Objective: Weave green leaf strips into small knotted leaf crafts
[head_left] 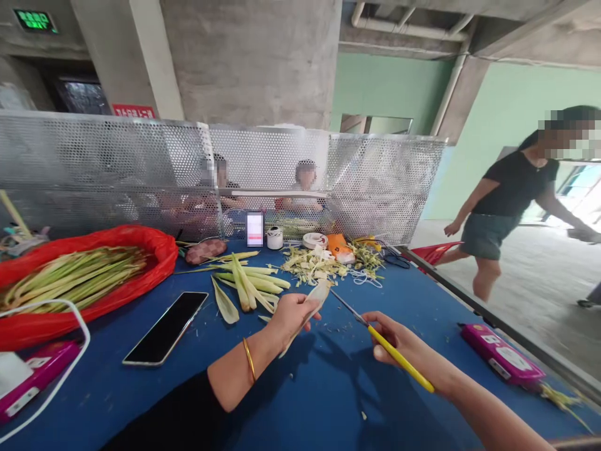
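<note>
My left hand [294,316] is closed around a pale husk leaf [320,293], pinching it so that one end points up and away and the other hangs below the palm. In my right hand [392,341] is a pair of scissors [399,357] with a long yellow handle. Its thin metal blades point up and left, their tip just beside the leaf. Part of the scissors is hidden by my fingers. Beyond my left hand, a small bunch of pale green husk leaves [244,285] lies on the blue table [300,407]. Leaf trimmings [314,266] are heaped behind the held leaf.
A red bag [159,241] of long green stalks sits at left. A dark phone [166,329] lies before it. A lit phone [255,229], a small white jar [275,238] and a purple box [502,354] are about. Behind a perforated screen [385,181] people sit; another person [511,188] walks at right.
</note>
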A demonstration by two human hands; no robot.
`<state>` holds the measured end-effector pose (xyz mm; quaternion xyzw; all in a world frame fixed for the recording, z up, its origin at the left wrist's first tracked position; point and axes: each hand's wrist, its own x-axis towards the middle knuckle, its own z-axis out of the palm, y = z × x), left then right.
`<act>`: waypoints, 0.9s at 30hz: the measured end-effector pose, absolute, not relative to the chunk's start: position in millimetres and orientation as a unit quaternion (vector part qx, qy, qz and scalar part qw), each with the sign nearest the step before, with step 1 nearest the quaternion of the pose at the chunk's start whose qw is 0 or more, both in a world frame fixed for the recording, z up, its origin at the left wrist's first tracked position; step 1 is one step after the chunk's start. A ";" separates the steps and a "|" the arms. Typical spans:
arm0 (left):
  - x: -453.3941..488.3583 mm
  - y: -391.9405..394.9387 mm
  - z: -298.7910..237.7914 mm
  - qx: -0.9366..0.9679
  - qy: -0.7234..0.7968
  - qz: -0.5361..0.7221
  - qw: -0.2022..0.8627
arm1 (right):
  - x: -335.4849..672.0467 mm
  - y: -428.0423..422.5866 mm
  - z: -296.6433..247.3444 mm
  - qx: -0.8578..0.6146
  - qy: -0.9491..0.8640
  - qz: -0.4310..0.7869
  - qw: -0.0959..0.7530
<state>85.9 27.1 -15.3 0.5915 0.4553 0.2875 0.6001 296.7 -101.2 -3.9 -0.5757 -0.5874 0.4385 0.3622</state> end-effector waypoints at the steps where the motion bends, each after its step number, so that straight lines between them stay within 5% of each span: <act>1: 89.0 26.6 -14.5 0.592 0.453 0.281 0.605 | 295.2 -98.2 -3.1 -0.578 -0.590 0.432 0.362; 13: 104.7 33.9 -14.5 0.567 0.441 0.259 0.645 | 301.3 -68.3 -23.2 -0.608 -0.570 0.406 0.374; 21: 95.2 26.2 5.4 0.494 0.445 0.349 0.660 | 282.4 -47.2 -14.1 -0.545 -0.463 0.430 0.551; 27: 74.0 37.4 18.8 0.416 0.441 0.479 0.635 | 248.0 -28.8 -1.7 -0.458 -0.489 0.463 0.581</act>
